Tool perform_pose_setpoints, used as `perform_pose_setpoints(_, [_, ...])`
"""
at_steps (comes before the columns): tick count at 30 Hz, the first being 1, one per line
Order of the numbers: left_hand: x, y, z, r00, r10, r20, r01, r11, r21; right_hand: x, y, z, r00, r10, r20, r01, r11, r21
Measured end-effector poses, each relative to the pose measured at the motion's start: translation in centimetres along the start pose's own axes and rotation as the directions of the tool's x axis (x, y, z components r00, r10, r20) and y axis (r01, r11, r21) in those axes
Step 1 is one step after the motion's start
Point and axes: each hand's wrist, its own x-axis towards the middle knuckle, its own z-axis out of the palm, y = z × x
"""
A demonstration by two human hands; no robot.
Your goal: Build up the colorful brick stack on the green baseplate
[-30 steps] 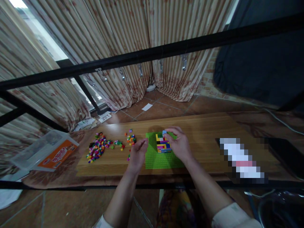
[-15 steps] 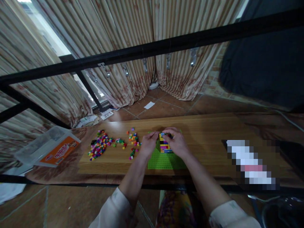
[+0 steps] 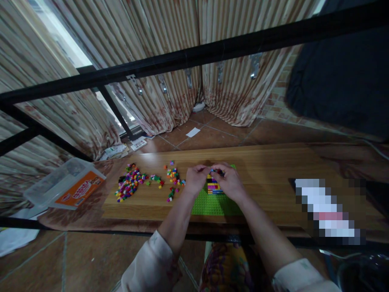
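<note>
Multicoloured brick stack point(image 3: 213, 187) sits on green baseplate point(image 3: 212, 207), mid worktop point(image 3: 273, 170). Left hand point(image 3: 196, 179) and right hand point(image 3: 230, 182) meet at its far edge, fingertips pinching the top bricks. Loose bricks point(image 3: 130, 185) scattered to the left. Clear box point(image 3: 68, 187) with orange label, lettering unreadable. Wood-grain top; terracotta floor tiles point(image 3: 219, 136); striped curtains point(image 3: 158, 52) beyond.

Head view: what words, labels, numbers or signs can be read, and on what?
No text can be read.
Orange label on the clear plastic box: red lettering, too blurred to read.
White slip on the floor: dark print, too small.
Pixelated patch on the table: nothing legible.
</note>
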Motion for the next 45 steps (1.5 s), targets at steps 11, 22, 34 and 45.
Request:
perform_pose_setpoints(11, [0.3,0.2,0.3,0.999,0.012,-0.049,-0.005,0.989,0.146,0.0,0.1,0.2,0.993,0.114,-0.002,-0.113,0.983,0.142])
perform_pose_setpoints(22, [0.1,0.4,-1.0,0.998,0.043,-0.054,-0.034,0.985,0.168,0.2,1.8,-1.4,0.913,0.321,-0.252,-0.224,0.910,0.348])
perform_pose_setpoints(34, [-10.1,-4.4,-11.4,0.934,0.027,-0.355,0.042,0.981,0.187,-0.1,1.4,-2.2,0.897,0.352,-0.266,-0.252,0.904,0.345])
perform_pose_setpoints(45, [-8.0,-3.7,-8.4,0.954,0.252,-0.163,-0.062,0.696,0.715,-1.2,1.4,-2.1,0.937,0.253,-0.240,-0.228,0.965,0.129])
